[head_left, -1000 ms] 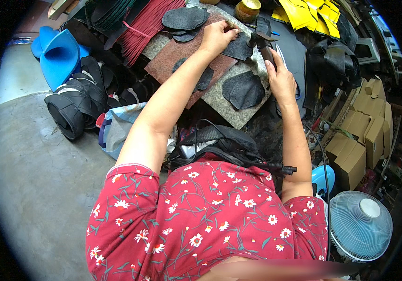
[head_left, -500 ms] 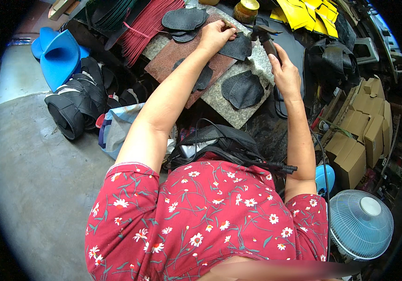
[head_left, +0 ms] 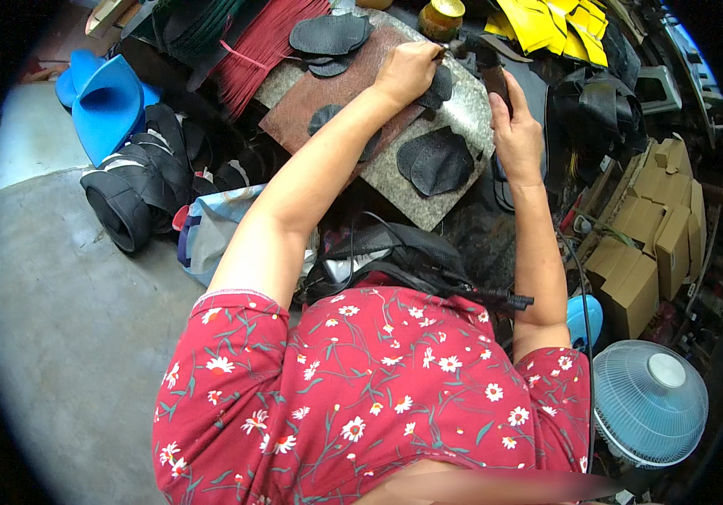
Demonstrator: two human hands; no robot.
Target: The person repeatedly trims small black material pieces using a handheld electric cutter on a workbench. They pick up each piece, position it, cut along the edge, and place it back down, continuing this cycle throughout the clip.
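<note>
My right hand point(head_left: 517, 130) is wrapped round the handle of a hammer point(head_left: 494, 80), its head raised over the far right of a speckled stone slab point(head_left: 425, 202). Close to the hammer head, my left hand point(head_left: 405, 74) is closed, fingertips pinched together; what they hold is hidden. Partly under that hand lies a black leather piece point(head_left: 439, 88). A stack of rounded black leather pieces point(head_left: 435, 160) rests on the slab's near part. Another black stack point(head_left: 329, 34) sits on the far left. Below my left forearm, a black piece point(head_left: 324, 118) lies on a reddish-brown board point(head_left: 294, 114).
Red cords point(head_left: 269, 50) lie left of the slab, and a yellow-lidded jar point(head_left: 441, 18) stands behind it. Yellow sheets point(head_left: 547, 29) are at the far right. Cardboard boxes point(head_left: 639, 227) and a fan point(head_left: 649, 404) stand right; blue moulded shapes point(head_left: 109, 101) are left.
My left hand has turned and shifted slightly nearer, covering more of the leather piece. The hammer has tilted and moved a little to the right with my right hand.
</note>
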